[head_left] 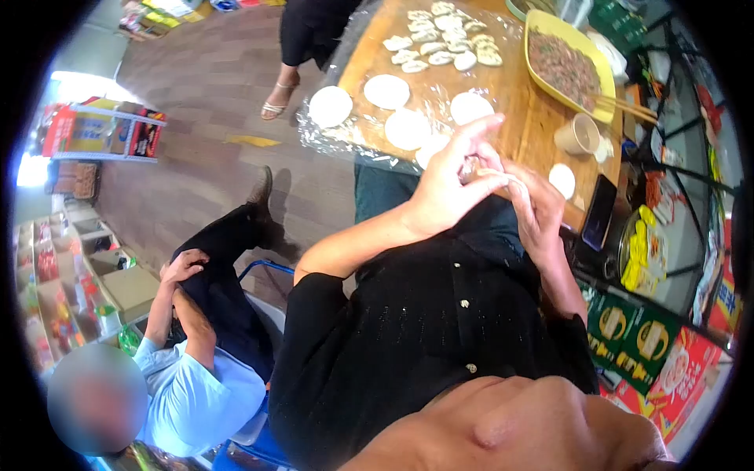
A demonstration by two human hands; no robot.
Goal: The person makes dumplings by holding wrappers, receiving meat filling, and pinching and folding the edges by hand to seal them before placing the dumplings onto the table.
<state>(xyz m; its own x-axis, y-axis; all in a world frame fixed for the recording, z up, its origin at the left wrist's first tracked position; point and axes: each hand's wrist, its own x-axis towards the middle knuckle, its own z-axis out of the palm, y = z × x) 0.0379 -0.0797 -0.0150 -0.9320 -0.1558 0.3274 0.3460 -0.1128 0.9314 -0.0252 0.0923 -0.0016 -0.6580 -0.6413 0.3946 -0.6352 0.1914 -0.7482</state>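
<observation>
dumpling (470, 168), head view: held up between the two hands, over the near edge of the table (514, 102); mostly covered by fingers, so its shape cannot be told.

left hand (449, 179): palm half turned up, index finger stretched out, thumb pressed in against the dumpling. right hand (540, 206): fingers curled, tips meeting the left thumb and pinching at the dumpling's edge. the hands touch each other there.

just ahead and left of the hands: round wrappers (408, 129), five laid flat, the nearest partly behind the left hand. clear plastic film (314, 141) spreads at that end of the table. farther ahead: a cluster of folded dumplings (450, 35).

ahead and right: yellow bowl (542, 82) with minced filling (561, 64), chopsticks (628, 108) sloping out over its rim. nearer the right hand: paper cup (577, 135), upright; a small pale disc (561, 180) just beside that hand; phone (599, 212) farther right.

well left of the hands and behind: a seated person in a light blue shirt (200, 396), hand on knee.
</observation>
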